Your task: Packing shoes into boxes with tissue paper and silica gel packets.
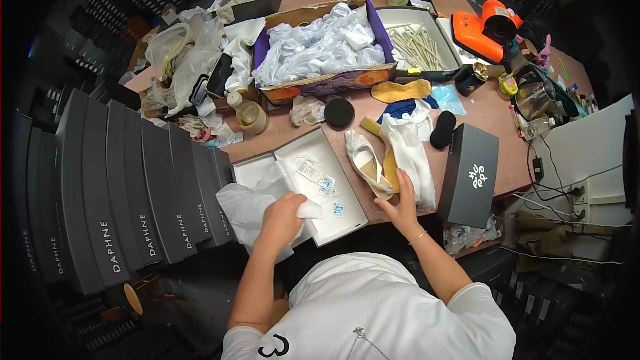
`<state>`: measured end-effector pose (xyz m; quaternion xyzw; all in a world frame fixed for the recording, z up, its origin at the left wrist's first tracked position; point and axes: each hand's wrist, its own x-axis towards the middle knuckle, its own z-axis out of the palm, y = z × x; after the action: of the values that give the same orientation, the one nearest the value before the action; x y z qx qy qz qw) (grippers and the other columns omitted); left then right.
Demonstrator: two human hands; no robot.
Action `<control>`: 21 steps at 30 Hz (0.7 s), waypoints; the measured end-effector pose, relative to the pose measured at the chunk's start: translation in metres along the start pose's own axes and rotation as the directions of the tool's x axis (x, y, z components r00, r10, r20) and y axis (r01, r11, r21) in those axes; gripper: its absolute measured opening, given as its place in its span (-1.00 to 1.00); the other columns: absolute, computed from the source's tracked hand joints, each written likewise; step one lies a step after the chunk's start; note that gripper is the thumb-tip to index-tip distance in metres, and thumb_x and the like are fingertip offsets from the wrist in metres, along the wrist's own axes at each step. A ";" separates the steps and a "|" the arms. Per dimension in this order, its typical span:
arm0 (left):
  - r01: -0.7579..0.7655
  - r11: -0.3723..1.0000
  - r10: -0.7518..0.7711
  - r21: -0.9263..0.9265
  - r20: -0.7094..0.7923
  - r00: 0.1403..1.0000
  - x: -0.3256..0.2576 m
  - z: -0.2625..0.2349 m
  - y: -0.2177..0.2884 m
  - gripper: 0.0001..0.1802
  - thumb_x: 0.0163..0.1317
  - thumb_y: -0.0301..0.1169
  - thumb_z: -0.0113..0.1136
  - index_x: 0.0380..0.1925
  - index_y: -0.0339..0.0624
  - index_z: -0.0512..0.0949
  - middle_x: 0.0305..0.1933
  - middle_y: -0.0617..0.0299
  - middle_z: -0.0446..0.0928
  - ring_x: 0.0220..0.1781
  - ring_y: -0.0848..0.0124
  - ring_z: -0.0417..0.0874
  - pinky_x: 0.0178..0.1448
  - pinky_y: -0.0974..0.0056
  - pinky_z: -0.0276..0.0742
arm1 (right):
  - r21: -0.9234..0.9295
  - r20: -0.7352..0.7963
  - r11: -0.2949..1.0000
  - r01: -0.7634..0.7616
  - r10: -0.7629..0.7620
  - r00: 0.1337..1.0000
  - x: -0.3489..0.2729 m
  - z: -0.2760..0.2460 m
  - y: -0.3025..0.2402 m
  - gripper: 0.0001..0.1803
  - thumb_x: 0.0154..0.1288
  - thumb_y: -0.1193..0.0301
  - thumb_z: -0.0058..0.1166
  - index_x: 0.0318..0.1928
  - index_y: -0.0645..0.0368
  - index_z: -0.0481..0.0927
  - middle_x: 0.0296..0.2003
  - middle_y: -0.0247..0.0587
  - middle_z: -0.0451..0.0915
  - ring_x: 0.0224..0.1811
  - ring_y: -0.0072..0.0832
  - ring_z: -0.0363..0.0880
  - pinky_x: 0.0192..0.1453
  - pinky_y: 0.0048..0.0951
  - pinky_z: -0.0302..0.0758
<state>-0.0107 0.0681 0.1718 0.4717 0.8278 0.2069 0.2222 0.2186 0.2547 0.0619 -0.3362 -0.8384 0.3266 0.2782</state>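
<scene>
Left hand (283, 217) on tissue paper (250, 203)

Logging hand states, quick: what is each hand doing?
Left hand: closed on white tissue paper.
Right hand: open, fingers resting on white cloth bag.

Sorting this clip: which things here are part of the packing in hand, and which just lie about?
In hand: left hand, tissue paper, open shoe box, right hand, white cloth bag, pale shoe, dark lid.
Lying about: orange tool, stick tray, plastic bottle.
</scene>
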 end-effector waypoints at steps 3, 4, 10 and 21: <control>0.015 0.995 -0.039 0.099 0.247 0.968 0.038 0.045 -0.009 -0.62 -0.06 -0.65 0.12 -0.15 -0.28 0.58 -0.06 -0.09 0.52 -0.01 -0.05 0.54 0.05 0.07 0.50 | 0.331 0.377 0.939 -0.091 -0.044 0.925 0.008 0.002 -0.046 -0.39 0.22 0.48 0.12 0.27 0.35 0.26 0.17 0.25 0.35 0.26 0.02 0.33 0.34 -0.19 0.26; 0.027 0.992 -0.056 0.125 0.239 0.969 0.059 0.064 -0.022 -0.57 -0.03 -0.64 0.12 -0.05 -0.30 0.52 0.06 -0.15 0.45 0.09 -0.10 0.48 0.12 0.04 0.47 | 0.401 0.537 0.895 -0.193 -0.059 0.841 0.014 0.012 -0.066 -0.41 0.25 0.47 0.08 0.27 0.36 0.26 0.18 0.28 0.35 0.27 0.04 0.32 0.35 -0.17 0.24; 0.249 0.942 -0.285 0.226 0.141 0.948 0.103 0.153 -0.086 -0.33 0.13 -0.56 0.06 0.29 -0.30 0.15 0.41 -0.34 -0.03 0.38 -0.33 0.09 0.35 -0.11 0.23 | 0.039 0.427 0.981 -0.189 0.154 0.891 -0.018 0.150 -0.010 -0.33 0.29 0.43 -0.02 0.36 0.34 0.10 0.29 0.34 0.19 0.33 0.11 0.23 0.36 -0.18 0.22; 0.160 0.971 -0.154 -0.177 0.050 0.987 0.025 0.029 -0.019 -0.48 0.03 -0.70 -0.02 0.09 -0.38 0.40 0.23 -0.15 0.32 0.13 -0.16 0.47 0.22 0.06 0.43 | 0.551 0.482 0.527 -0.647 0.432 0.762 -0.010 0.163 -0.019 -0.47 0.27 0.43 0.11 0.21 0.36 0.32 -0.37 -0.30 0.51 -0.38 -0.62 0.45 -0.31 -0.51 0.41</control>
<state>-0.0188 0.0851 0.1339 0.3863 0.8363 0.2544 0.2944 0.1054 0.1783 -0.0300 -0.4015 -0.5356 0.7293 0.1416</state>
